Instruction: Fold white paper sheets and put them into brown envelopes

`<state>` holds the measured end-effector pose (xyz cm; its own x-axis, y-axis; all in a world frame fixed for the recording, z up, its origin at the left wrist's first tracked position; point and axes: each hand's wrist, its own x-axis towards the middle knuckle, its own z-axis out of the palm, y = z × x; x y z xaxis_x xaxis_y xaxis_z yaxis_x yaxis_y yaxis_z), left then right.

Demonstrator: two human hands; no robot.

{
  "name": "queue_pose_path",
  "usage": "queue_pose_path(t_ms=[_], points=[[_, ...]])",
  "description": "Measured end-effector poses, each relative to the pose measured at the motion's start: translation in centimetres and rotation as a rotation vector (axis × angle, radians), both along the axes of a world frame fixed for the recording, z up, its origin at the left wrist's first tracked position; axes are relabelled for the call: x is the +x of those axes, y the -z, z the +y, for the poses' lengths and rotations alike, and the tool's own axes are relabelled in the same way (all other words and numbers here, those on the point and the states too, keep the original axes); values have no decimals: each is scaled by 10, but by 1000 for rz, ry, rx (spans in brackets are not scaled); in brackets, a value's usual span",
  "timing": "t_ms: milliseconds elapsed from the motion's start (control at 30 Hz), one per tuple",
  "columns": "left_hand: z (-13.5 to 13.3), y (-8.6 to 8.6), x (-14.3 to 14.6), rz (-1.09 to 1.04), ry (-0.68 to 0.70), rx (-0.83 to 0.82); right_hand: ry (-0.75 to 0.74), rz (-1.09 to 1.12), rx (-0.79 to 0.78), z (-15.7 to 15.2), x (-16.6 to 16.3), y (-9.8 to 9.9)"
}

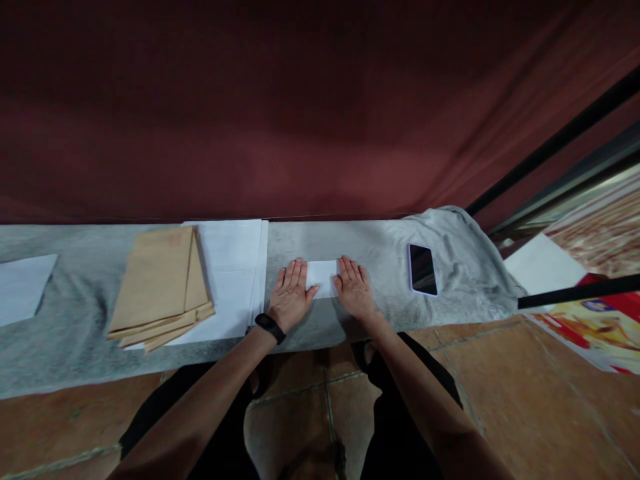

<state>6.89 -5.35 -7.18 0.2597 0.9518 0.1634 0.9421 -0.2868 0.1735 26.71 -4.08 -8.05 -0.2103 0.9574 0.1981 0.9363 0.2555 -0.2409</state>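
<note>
A small white piece of paper (323, 275), which looks folded, lies flat on the grey cloth in front of me. My left hand (291, 293) rests palm down on its left edge, fingers stretched out and thumb pointing inward. Flat on the right edge lies my right hand (355, 287), its fingers also extended. Neither hand grips anything. Whatever part of the paper is under the palms is hidden. A black band (270, 328) circles my left wrist.
Left of my hands, a stack of brown envelopes (157, 277) overlaps large white sheets (233, 267). Another white sheet (25, 287) lies far left. A phone (423, 269) rests at the right on the grey cloth (385, 247). Behind hangs a dark red fabric (280, 147); a colourful box (595, 327) stands lower right.
</note>
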Motion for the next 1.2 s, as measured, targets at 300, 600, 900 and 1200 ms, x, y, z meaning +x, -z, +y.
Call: queue_pose_path(t_ms=[300, 600, 900, 1200], points=[[-3, 4, -12, -2, -36, 49, 27, -20, -1, -1, 8, 5], [-5, -2, -11, -10, 82, 97, -47, 25, 22, -2, 17, -4], [-6, -9, -11, 11, 189, -9, -250, -17, -57, -16, 13, -5], [-5, -24, -20, 104, 310, -115, -353, -21, -92, -11, 25, -22]])
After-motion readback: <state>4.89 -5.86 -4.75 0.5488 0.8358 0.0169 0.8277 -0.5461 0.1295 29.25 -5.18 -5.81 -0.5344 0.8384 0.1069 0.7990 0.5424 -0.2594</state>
